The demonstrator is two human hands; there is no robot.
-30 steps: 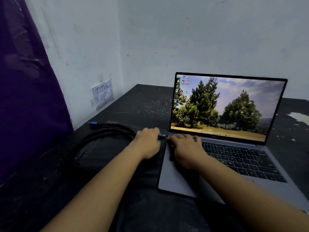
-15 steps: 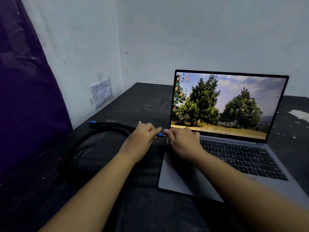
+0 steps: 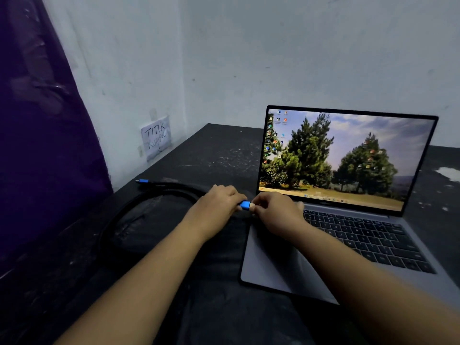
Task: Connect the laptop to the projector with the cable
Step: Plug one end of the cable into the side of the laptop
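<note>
An open grey laptop (image 3: 278,267) with a lit tree wallpaper stands on the black table (image 3: 219,150). A black cable (image 3: 129,207) lies coiled to its left, its far blue plug (image 3: 143,181) resting near the wall. My left hand (image 3: 219,202) grips the near blue plug (image 3: 245,204) just off the laptop's left rear corner. My right hand (image 3: 276,212) pinches the plug's metal tip from the laptop side. No projector is in view.
A dark bag or cloth (image 3: 154,227) lies under the cable coil. A purple curtain (image 3: 37,145) hangs at the left. A paper note (image 3: 156,136) is stuck to the left wall. White patches (image 3: 448,174) mark the table's far right.
My right hand has risen off the laptop's corner and closed on the plug's tip. More of the blue plug now shows between both hands.
</note>
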